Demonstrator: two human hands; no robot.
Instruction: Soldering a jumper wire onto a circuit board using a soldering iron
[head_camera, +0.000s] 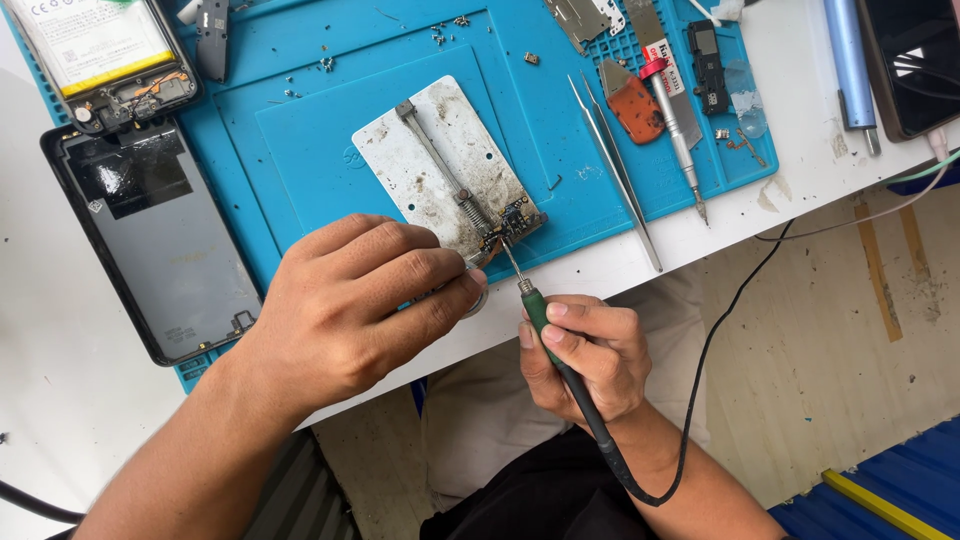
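The right hand's grip closes pen-style on a green-handled soldering iron, tip touching the small circuit board clamped at the 5 o'clock corner of the scuffed metal holder. The left hand pinches something slender beside it, seemingly feeding the joint; soldering looks underway, needing steadiness.

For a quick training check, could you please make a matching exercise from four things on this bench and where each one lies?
1 soldering iron
2 tweezers
3 phone back cover
4 small circuit board

a clamped on the white metal holder plate
b in the right hand
c left of the blue mat
d loose on the mat, right of the plate

Pairs: 1-b, 2-d, 3-c, 4-a
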